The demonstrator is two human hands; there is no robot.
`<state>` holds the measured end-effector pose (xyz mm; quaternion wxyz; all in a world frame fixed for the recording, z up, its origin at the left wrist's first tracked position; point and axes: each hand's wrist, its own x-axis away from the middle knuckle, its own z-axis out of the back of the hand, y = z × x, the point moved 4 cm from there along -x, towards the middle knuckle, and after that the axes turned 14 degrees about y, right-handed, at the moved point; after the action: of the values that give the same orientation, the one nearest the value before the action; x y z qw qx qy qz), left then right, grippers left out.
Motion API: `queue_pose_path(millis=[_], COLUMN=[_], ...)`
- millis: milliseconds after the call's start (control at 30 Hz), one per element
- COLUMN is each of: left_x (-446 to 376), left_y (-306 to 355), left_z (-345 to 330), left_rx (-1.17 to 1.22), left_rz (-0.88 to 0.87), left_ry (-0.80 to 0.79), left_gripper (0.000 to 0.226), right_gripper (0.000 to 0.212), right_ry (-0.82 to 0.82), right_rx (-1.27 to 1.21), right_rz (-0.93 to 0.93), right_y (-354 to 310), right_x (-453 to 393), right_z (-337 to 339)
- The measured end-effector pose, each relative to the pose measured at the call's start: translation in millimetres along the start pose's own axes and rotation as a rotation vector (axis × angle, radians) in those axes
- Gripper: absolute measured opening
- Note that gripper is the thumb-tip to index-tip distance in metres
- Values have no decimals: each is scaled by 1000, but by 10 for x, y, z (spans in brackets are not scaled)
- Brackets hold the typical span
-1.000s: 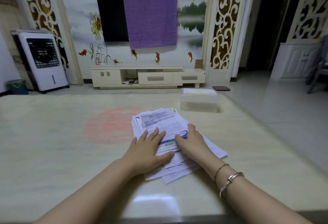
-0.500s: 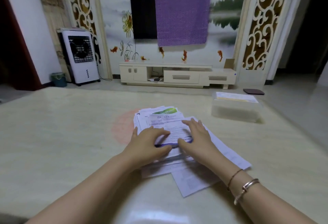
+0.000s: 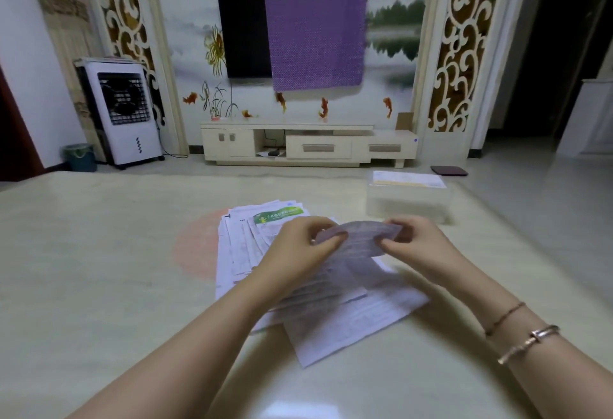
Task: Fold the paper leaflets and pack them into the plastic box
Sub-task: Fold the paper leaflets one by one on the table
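— In the head view, what do the hands hold?
— The left hand (image 3: 300,246) and the right hand (image 3: 414,246) each pinch one end of a leaflet (image 3: 360,236), lifted above the pile of leaflets (image 3: 252,246) on the bench (image 3: 99,269).
— And the box?
— The plastic box (image 3: 408,201) stands at the far right, apart from the pile, with a sheet on top.

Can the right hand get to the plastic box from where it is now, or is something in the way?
Probably yes. The plastic box stands just beyond the right hand with only bare table between them. But that hand, with the left hand, pinches a leaflet, so it would bring that along.
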<state>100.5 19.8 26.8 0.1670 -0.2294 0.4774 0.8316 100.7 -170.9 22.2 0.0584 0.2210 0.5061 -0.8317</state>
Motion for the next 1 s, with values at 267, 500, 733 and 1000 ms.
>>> queue_pose_path(millis=[267,500,733,1000], left_x=[-186,-50,63,97], left_y=[-238,-361,-238,-212], left_z=[-565,-579,-653,-592], left_rx=[-92,-307,-424,-398], left_rz=[248,-20,-269,-304], left_ry=[-6,14,-138,-150], left_gripper=[55,72,26,23], right_gripper=[8,29,32,28], right_ry=[142,72,74,-171], right_rx=[173,502,691,423], right_rz=[-165,-12,244,181], right_y=[446,550,473,405], right_x=[-245,-116,-22,160], right_z=[178,42,67,106])
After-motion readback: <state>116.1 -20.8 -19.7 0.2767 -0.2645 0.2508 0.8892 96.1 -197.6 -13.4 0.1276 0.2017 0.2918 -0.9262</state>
